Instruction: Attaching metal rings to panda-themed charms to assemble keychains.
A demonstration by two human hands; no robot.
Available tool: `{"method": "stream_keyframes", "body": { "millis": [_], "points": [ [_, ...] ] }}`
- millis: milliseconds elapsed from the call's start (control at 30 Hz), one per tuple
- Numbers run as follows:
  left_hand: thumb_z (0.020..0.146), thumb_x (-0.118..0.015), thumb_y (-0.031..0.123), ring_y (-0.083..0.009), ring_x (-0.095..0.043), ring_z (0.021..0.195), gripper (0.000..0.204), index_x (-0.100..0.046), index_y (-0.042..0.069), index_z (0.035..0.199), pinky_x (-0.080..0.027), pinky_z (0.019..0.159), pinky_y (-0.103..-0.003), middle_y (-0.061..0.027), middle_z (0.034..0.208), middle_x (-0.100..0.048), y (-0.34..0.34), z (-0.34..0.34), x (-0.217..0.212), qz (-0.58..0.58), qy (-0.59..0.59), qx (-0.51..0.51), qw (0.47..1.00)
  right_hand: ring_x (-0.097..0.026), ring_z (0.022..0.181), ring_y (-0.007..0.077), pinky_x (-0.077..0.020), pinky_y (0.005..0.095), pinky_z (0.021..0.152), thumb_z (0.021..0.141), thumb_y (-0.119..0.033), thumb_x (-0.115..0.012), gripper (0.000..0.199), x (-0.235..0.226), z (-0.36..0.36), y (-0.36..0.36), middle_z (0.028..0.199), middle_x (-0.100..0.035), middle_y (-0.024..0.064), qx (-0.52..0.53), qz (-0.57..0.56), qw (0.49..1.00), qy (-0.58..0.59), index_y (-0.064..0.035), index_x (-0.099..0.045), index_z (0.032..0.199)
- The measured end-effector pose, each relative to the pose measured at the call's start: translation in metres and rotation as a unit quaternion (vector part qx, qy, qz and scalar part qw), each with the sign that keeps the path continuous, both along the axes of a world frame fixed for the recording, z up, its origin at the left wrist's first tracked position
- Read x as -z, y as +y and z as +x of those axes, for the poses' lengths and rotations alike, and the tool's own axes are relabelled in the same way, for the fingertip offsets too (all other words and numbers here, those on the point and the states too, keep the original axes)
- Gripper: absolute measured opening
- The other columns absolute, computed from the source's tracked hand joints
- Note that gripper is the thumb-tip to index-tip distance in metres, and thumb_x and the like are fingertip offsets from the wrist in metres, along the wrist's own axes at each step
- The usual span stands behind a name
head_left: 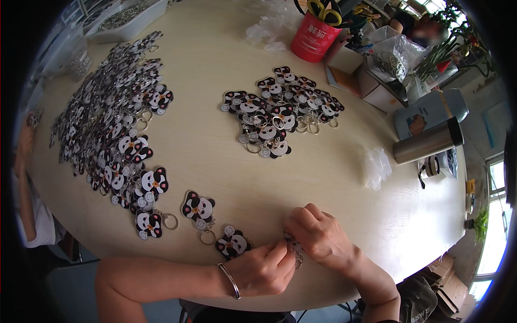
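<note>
Near the table's front edge, my left hand (264, 269) and my right hand (318, 236) meet with fingers pinched around a small keychain (299, 261). Its metal ring hangs out below the fingers; most of the rest is hidden by them. A panda keychain (232, 243) lies flat right beside my left hand, its edge partly behind that hand. A little farther off to the left is another panda keychain (197, 208) with its ring toward me. My left wrist wears a metal bangle (230, 281).
A long heap of panda keychains (110, 121) spreads along the left; a smaller heap (283, 107) lies mid-table. Beyond stand a red cup of scissors (315, 37) and a white bin (126, 21). At right are a steel tumbler (428, 141) and crumpled plastic (376, 168). Another person's arm (26, 183) shows far left.
</note>
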State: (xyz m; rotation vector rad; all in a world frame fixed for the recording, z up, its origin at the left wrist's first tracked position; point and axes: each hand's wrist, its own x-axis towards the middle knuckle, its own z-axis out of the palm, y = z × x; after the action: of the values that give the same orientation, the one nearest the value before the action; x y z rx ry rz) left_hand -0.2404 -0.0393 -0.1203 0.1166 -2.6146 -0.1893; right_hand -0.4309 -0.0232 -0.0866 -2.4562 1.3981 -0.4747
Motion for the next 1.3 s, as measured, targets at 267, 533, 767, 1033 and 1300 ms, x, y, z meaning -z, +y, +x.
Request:
{"method": "stream_keyframes", "body": {
  "millis": [267,533,767,1033,1300],
  "points": [
    [0.067,-0.06,0.011,-0.0268,-0.059,0.086,0.023,-0.066,-0.006,0.08,-0.056,0.071,-0.029,-0.0165,0.085,-0.062,-0.005,-0.001,0.003,-0.049,0.029,-0.01,0.998,-0.057,0.078,0.0239,-0.0512,0.0334,0.064,0.069,-0.003,-0.069,0.023,0.013,-0.014,0.016,0.096,-0.056,0.0102,0.086,0.0,0.981,-0.174,0.0,-0.062,0.09],
    [0.085,-0.06,0.015,-0.0221,-0.06,0.086,0.019,-0.061,-0.002,0.094,-0.054,0.075,-0.029,-0.0136,0.092,-0.06,-0.008,-0.002,0.005,0.149,0.082,-0.024,0.985,-0.059,0.079,0.0235,-0.0517,0.0333,0.066,0.07,-0.005,-0.07,0.022,0.027,-0.007,0.015,0.091,-0.057,0.0076,0.042,-0.099,0.992,-0.074,-0.0032,-0.063,0.091],
    [0.102,-0.032,0.046,-0.0161,-0.056,0.098,0.046,-0.055,0.007,0.106,-0.048,0.087,-0.036,-0.0061,0.108,-0.057,0.001,-0.028,-0.025,0.91,0.149,0.027,0.386,-0.057,0.08,0.0236,-0.0506,0.0336,0.065,0.069,-0.009,-0.069,0.027,0.009,0.006,0.024,0.095,-0.055,0.0092,0.08,-0.258,0.957,-0.11,-0.0012,-0.063,0.094],
    [0.103,-0.034,0.04,-0.0162,-0.059,0.083,0.044,-0.059,0.004,0.102,-0.05,0.071,-0.033,-0.0037,0.092,-0.063,-0.029,-0.054,-0.025,0.862,0.254,-0.111,0.425,-0.055,0.08,0.0222,-0.048,0.0334,0.068,0.072,-0.009,-0.069,0.023,0.002,-0.005,0.046,0.093,-0.054,0.0083,0.065,-0.281,0.956,-0.046,-0.0008,-0.064,0.093],
    [0.099,-0.049,0.032,-0.0185,-0.059,0.089,0.039,-0.058,-0.005,0.109,-0.049,0.077,-0.032,-0.006,0.096,-0.061,-0.156,-0.059,-0.026,0.66,0.239,-0.258,0.664,-0.055,0.075,0.0277,-0.0464,0.0374,0.063,0.075,0.001,-0.069,0.011,-0.033,-0.084,0.004,0.084,-0.054,0.0092,0.373,-0.361,0.851,-0.079,-0.0031,-0.06,0.08]
  ]
}}
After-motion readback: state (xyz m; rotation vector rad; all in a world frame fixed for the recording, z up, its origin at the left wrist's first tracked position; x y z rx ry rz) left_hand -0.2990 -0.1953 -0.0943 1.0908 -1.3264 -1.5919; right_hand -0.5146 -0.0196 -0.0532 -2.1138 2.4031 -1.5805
